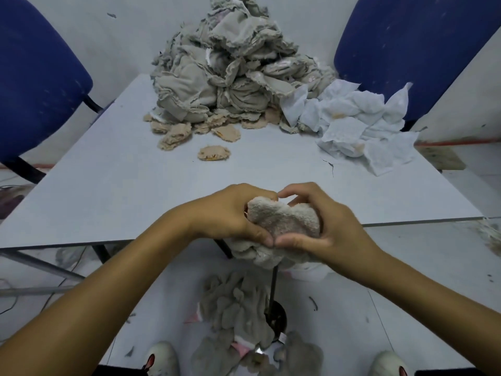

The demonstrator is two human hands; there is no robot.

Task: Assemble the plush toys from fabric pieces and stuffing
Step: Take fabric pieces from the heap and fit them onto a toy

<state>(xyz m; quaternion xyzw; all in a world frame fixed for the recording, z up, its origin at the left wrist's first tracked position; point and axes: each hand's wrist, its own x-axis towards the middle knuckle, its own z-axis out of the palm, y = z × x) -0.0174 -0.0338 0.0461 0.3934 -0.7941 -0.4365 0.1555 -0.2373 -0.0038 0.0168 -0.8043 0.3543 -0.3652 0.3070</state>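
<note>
Both hands are wrapped around one fuzzy beige plush piece (282,221) just past the near edge of the table (108,185), held up in the air rather than resting on it. The left hand (230,213) has its fingers curled over the top left of the piece with the thumb pressed in low, and the right hand (333,221) mirrors it, fingers hooked over the top and thumb squeezing the bottom, so the two thumbs nearly touch at the front. More of the same fabric hangs below the hands, with a frayed edge showing. Down on the floor between a pair of white shoes (162,359) there's a heap of grey plush pieces (238,316), lying around a black table leg base (276,318). Further out on the table, a single small tan round patch (214,153) sits by itself, with a cluster of similar tan patches (184,131) just behind it. Behind those is a big pile of grey fabric skins (230,69) stacked tall at the far end, and to its right a spread of white fabric pieces (360,126). A blue chair (35,85) stands on the left of the table and another blue chair (412,50) on the right.
</note>
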